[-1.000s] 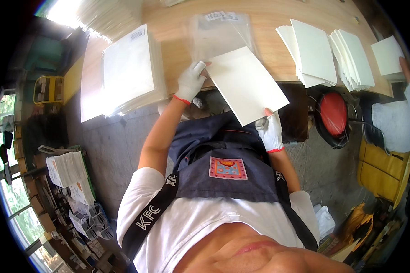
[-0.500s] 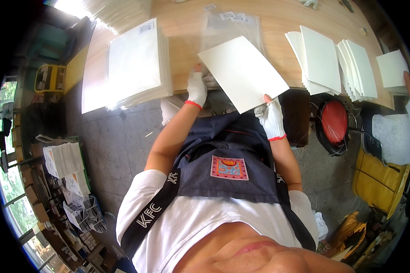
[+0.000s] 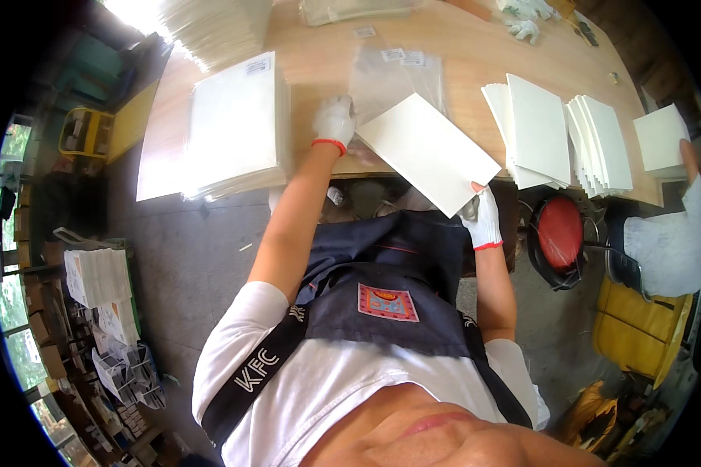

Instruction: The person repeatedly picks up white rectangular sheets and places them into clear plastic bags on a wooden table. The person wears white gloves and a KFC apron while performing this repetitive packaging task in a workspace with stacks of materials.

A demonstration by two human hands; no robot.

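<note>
My right hand (image 3: pixel 484 216), in a white glove with a red cuff, grips a blank white board (image 3: pixel 432 156) by its near right corner, thumb on top. The board is tilted over the table's front edge. Its far end lies over a clear plastic bag (image 3: pixel 397 78) with small white labels, flat on the table. My left hand (image 3: pixel 334 121), gloved the same way, is closed at the bag's left side, knuckles up. Its fingertips are hidden, so what they hold does not show.
A pile of clear plastic bags (image 3: pixel 234 124) lies left on the wooden table (image 3: pixel 315 58). To the right stand fanned white boards (image 3: pixel 539 128) and another stack (image 3: pixel 600 144). Spare gloves (image 3: pixel 522 29) lie at the back. At far right a person's hand (image 3: pixel 689 159) touches a white stack.
My left hand has moved forward onto the table beside the bag. My right hand and the board have shifted slightly right and nearer in the picture; the whole view has shifted a little too.
</note>
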